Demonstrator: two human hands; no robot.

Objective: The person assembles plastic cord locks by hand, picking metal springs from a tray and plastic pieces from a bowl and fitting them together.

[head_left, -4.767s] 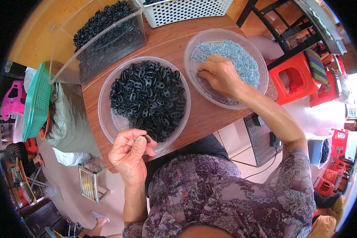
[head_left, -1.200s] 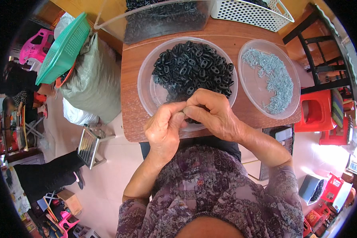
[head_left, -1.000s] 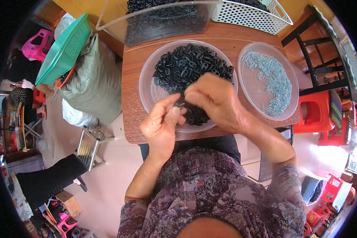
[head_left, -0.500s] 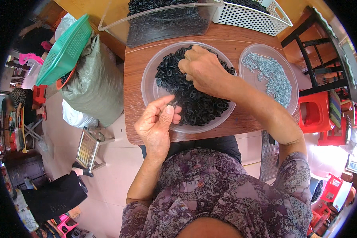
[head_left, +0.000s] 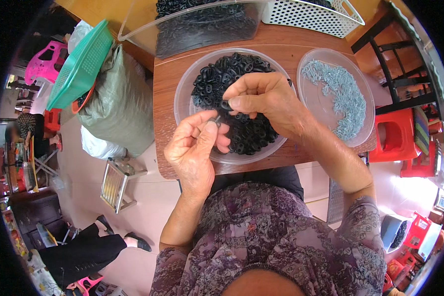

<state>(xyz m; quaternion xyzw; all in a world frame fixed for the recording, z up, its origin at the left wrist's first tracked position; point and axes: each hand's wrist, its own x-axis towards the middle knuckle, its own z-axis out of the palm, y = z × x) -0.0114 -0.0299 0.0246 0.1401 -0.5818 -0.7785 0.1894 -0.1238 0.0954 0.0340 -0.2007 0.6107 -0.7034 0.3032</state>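
Note:
My left hand [head_left: 195,148] is closed in a pinch, holding a small silvery metal pin [head_left: 217,120] that sticks up between thumb and forefinger. Facing it, my right hand [head_left: 274,102] grips a small black oval piece [head_left: 226,104] between thumb and fingertips, a short gap from the pin. Both hands are above the near part of a round clear tub [head_left: 181,93], heaped with black oval pieces [head_left: 232,71] that have holes in them. To the right, a shallow clear tray [head_left: 308,118] carries many loose silvery pins [head_left: 348,106].
Behind the tub on the wooden table [head_left: 165,98] stand a clear bin [head_left: 207,37] of black pieces and a white perforated basket [head_left: 313,19]. A stuffed sack [head_left: 118,106] with a green basket [head_left: 79,74] is left; red stools [head_left: 392,138] are right. A person's legs [head_left: 84,254] show lower left.
My right hand has lifted out of the heap and come nearer my left hand, now with a black piece in its fingertips. The left hand has barely moved. The person at lower left has shifted.

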